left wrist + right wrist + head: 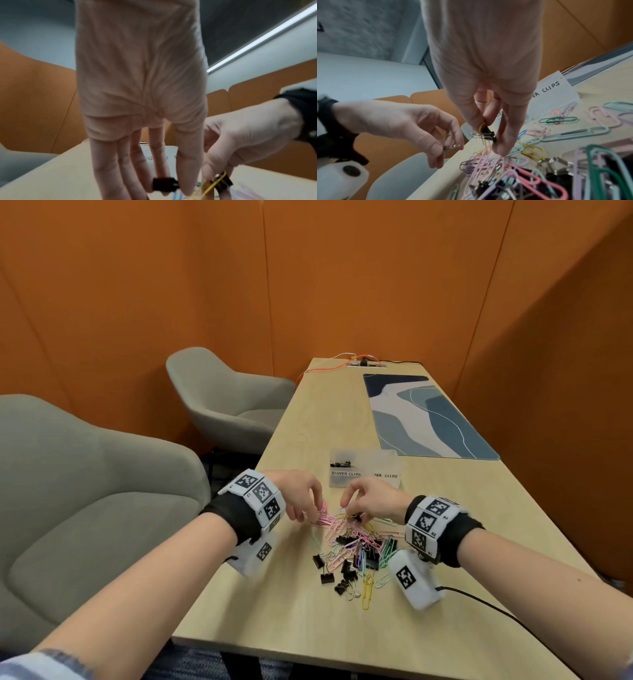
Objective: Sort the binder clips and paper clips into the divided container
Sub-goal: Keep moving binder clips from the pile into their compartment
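My right hand [488, 127] pinches a black binder clip [488, 133] snagged with a yellow paper clip [482, 128], my left hand [412, 129] grips another binder clip [163, 184]; both could drop into the wrong compartment.

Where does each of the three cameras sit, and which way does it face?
Head: on the head, looking down the table at the clip pile and divided container; both forearms show.
Left wrist: along the left hand, which pinches a black binder clip.
Right wrist: along the right hand, which pinches a binder clip tangled with a yellow paper clip.
Shared: each wrist view shows the other hand.
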`<move>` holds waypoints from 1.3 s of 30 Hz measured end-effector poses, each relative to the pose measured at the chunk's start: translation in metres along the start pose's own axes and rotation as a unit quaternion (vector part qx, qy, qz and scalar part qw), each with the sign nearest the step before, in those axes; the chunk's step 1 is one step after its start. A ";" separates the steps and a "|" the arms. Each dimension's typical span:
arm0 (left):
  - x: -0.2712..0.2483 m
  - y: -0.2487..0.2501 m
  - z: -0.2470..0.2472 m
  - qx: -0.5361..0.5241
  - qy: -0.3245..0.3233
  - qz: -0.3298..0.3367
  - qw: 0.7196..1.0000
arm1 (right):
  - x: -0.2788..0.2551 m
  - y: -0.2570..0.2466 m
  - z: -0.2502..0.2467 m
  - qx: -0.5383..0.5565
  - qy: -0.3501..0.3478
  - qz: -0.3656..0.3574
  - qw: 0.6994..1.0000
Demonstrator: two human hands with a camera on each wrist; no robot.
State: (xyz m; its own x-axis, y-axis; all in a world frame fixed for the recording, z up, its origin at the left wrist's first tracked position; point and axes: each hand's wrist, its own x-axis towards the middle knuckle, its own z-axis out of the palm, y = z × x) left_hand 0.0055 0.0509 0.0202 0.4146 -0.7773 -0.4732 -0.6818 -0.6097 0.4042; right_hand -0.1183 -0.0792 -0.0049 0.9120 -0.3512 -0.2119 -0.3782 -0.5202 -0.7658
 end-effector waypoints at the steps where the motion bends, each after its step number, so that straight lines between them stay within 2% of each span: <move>1: -0.001 0.002 0.000 -0.007 -0.003 0.007 1.000 | 0.000 0.001 0.000 0.011 -0.001 0.000 1.000; 12: 0.003 0.008 0.011 -0.009 0.032 0.019 0.999 | -0.001 0.010 -0.008 0.026 -0.025 0.000 0.999; 17: 0.002 0.013 0.017 -0.053 0.022 0.007 0.998 | -0.008 0.010 -0.018 -0.050 -0.005 -0.004 0.999; 19: -0.001 0.013 0.020 -0.052 0.015 -0.005 0.999 | -0.014 0.009 -0.017 -0.085 -0.009 -0.024 0.996; 25: -0.015 0.004 0.034 -0.036 0.004 -0.016 0.999 | -0.034 0.000 0.013 -0.211 -0.085 -0.131 0.965; 29: -0.025 -0.003 0.041 -0.025 -0.004 -0.020 0.999 | -0.032 -0.006 0.034 -0.299 -0.096 -0.194 0.930; 32: -0.030 -0.009 0.045 0.026 -0.002 -0.005 1.000 | -0.026 -0.005 0.042 -0.319 -0.085 -0.219 0.918; 36: -0.029 -0.011 0.054 0.093 0.013 0.014 0.996 | -0.017 -0.002 0.030 -0.257 -0.031 -0.183 0.948; 39: -0.026 -0.009 0.057 0.115 0.014 0.031 0.993 | -0.012 0.002 0.016 -0.160 -0.021 -0.114 0.980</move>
State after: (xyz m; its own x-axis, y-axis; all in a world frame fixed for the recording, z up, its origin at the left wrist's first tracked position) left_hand -0.0330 0.0852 -0.0157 0.3815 -0.8183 -0.4299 -0.8251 -0.5111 0.2407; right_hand -0.1278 -0.0636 -0.0133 0.9818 -0.1681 -0.0878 -0.1880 -0.8014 -0.5677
